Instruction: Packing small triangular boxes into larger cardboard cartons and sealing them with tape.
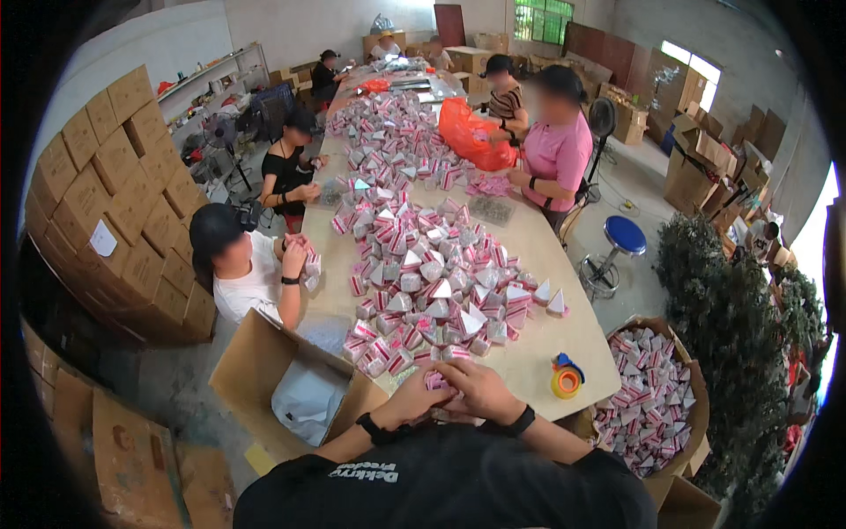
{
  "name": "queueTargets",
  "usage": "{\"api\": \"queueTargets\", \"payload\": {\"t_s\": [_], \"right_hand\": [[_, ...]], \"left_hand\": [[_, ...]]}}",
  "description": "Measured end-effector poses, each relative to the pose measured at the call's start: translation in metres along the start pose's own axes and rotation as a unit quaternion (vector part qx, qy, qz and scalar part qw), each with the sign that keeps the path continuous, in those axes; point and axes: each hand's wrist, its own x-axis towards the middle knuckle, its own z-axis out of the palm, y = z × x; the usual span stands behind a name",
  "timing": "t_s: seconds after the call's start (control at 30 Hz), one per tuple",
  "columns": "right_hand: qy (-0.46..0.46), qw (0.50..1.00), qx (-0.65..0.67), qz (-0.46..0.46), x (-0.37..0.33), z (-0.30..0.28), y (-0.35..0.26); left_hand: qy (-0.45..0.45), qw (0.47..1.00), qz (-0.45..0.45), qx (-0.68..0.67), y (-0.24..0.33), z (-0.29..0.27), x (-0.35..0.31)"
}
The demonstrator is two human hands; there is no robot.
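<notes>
At the near edge of the table, my two hands meet in front of my chest, each with a black band at the wrist. My left hand (407,399) is closed around a small pink-and-white packet (435,380), mostly covered by fingers. From the other side my right hand (483,390) curls its fingers over the same packet. Just beyond my hands spreads a large pile of small wedge-shaped packets (423,291), clear or silvery with pink-and-white striped labels.
An open carton (256,357) with a pale plastic bag stands at my left. A tape roll (566,382) lies on the table (564,309) at right, near a carton full of packets (648,397). Several people sit or stand along both sides; one handles a red bag (471,132).
</notes>
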Motion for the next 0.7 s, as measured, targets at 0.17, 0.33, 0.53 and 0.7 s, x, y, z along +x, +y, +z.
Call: {"api": "queueTargets", "payload": {"t_s": [0.17, 0.33, 0.53, 0.7], "right_hand": [[-0.013, 1.000, 0.006, 0.011, 0.003, -0.002, 0.004], [-0.003, 1.000, 0.015, 0.020, -0.001, -0.001, -0.004], [-0.005, 0.999, 0.007, 0.036, -0.001, 0.000, 0.000], [-0.015, 0.999, 0.033, 0.034, 0.003, 0.000, -0.001]], "left_hand": [[0.012, 0.999, 0.019, 0.035, -0.014, -0.003, 0.005], [0.024, 0.999, 0.029, 0.026, -0.020, 0.005, 0.001], [0.071, 0.992, -0.018, -0.105, -0.007, 0.015, 0.005], [0.078, 0.991, -0.015, -0.103, -0.007, 0.012, 0.006]]}}
